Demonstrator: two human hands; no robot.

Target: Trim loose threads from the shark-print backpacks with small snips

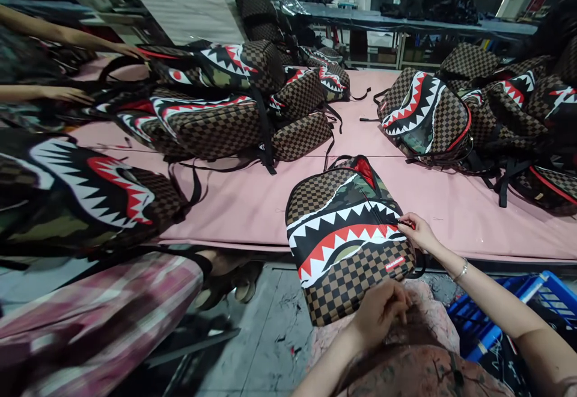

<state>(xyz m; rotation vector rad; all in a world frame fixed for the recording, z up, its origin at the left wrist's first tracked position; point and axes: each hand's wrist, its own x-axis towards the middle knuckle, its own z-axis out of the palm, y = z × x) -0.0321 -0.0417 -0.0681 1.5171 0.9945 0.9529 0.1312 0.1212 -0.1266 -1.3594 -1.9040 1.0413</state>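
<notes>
A backpack (342, 246) with a brown-and-black check, camouflage and a shark-mouth print lies face up at the table's near edge. Its lower part hangs over the edge towards my lap, and its top opening shows red lining. At its right side my right hand (418, 233) is closed on a thin dark pointed tool, whose exact kind I cannot make out; it lies across the print. My left hand (383, 310) is curled at the backpack's bottom edge, fingers bent together. Whatever it may hold is hidden.
Similar backpacks (216, 123) are piled on the pink table (234, 204) at left, more backpacks (426, 114) at right. Another person's hands (67, 94) reach in from the left. Below on the right stands a blue crate (541, 292). Plaid fabric (112, 319) fills the lower left.
</notes>
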